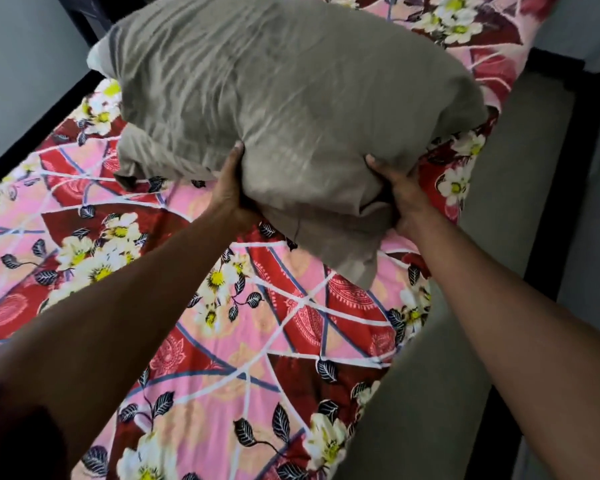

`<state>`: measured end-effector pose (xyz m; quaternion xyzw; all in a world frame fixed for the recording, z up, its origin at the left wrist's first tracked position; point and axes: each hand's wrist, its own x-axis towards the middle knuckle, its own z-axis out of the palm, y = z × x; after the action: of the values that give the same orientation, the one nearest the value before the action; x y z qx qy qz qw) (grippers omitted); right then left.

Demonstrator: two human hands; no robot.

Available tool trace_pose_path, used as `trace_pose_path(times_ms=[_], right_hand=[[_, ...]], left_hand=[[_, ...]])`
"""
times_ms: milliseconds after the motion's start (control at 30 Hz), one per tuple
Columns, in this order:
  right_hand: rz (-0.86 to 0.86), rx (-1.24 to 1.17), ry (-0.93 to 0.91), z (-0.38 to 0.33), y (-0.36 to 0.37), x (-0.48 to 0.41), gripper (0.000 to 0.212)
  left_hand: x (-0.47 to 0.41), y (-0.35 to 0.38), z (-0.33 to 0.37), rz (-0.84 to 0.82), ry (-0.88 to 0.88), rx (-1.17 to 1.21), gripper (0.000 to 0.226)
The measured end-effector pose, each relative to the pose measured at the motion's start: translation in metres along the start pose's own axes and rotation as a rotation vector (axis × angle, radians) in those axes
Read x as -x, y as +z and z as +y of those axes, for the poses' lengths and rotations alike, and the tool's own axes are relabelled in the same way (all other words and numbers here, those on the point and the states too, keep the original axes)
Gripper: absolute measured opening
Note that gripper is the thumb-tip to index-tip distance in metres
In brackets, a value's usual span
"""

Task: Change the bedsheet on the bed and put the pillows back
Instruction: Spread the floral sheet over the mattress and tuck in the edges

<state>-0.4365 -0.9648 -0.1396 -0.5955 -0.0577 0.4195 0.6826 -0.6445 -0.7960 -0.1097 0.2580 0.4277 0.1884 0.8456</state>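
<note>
Item: bed-making, pillow stage.

Nearest, our two forearms reach out over the sheet, a pink and red floral print that already covers the mattress and hangs over its right edge, so we judge the sheet change largely done.

Next, our left hand and right hand, each closed on the near end of the pillow. The left thumb presses into the upper face with the fingers hidden beneath; the right bunches the loose case at the near corner. We grip one end, probably to swing the far end toward the head of the bed.

The grey pillow is held tilted above the sheet; whether its far end touches the sheet we cannot tell. A white corner of filling shows at its far left.

Beyond, the dark bed frame and plain wall.
</note>
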Motion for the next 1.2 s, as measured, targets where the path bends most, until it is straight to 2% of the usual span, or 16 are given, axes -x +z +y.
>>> trace_pose_path(times_ms=[100,167,333,433,467,533,633,700,800,867,933,967,1000,1067,1133,1200], right_hand=[[-0.007,0.006,0.205,0.003,0.006,0.003,0.06],[0.032,-0.028,0.2,0.005,0.023,0.006,0.046],[-0.013,-0.082,0.175,0.014,0.083,0.044,0.025],[-0.07,-0.109,0.185,0.023,0.118,0.072,0.054],[-0.06,-0.121,0.166,0.028,0.129,0.084,0.061],[-0.073,-0.158,0.149,0.046,0.157,0.112,0.058],[-0.119,-0.216,0.167,0.084,0.204,0.168,0.058],[-0.118,-0.249,0.174,0.112,0.215,0.191,0.059],[-0.108,-0.257,0.271,0.181,0.247,0.243,0.068],[-0.126,-0.249,0.334,0.231,0.259,0.283,0.073],[-0.067,-0.218,0.388,0.266,0.255,0.317,0.043],[-0.037,-0.204,0.392,0.281,0.247,0.324,0.036],[-0.021,-0.177,0.393,0.293,0.242,0.337,0.047],[-0.075,-0.139,0.325,0.299,0.229,0.346,0.081],[-0.152,-0.121,0.198,0.304,0.218,0.36,0.073],[-0.091,-0.025,0.139,0.303,0.206,0.381,0.063]], left_hand=[[-0.001,0.003,0.012,0.109,-0.024,-0.106,0.05],[-0.003,0.006,0.026,0.216,0.0,-0.215,0.026],[0.023,-0.008,0.071,0.326,0.14,-0.304,0.022],[0.056,-0.033,0.099,0.375,0.274,-0.279,0.027],[0.073,-0.044,0.105,0.394,0.307,-0.274,0.018],[0.114,-0.074,0.118,0.454,0.4,-0.272,0.007],[0.174,-0.147,0.131,0.458,0.482,-0.202,0.036],[0.196,-0.183,0.127,0.47,0.464,-0.204,0.051],[0.247,-0.266,0.111,0.534,0.38,-0.235,0.057],[0.276,-0.319,0.084,0.564,0.255,-0.289,0.041],[0.297,-0.36,0.051,0.574,0.105,-0.377,0.013],[0.303,-0.373,0.037,0.542,0.066,-0.391,0.017],[0.31,-0.387,0.023,0.509,0.068,-0.396,0.022],[0.315,-0.4,0.01,0.464,0.12,-0.415,0.03],[0.319,-0.413,-0.003,0.444,0.149,-0.435,0.048],[0.326,-0.419,-0.021,0.483,0.151,-0.461,0.05]])
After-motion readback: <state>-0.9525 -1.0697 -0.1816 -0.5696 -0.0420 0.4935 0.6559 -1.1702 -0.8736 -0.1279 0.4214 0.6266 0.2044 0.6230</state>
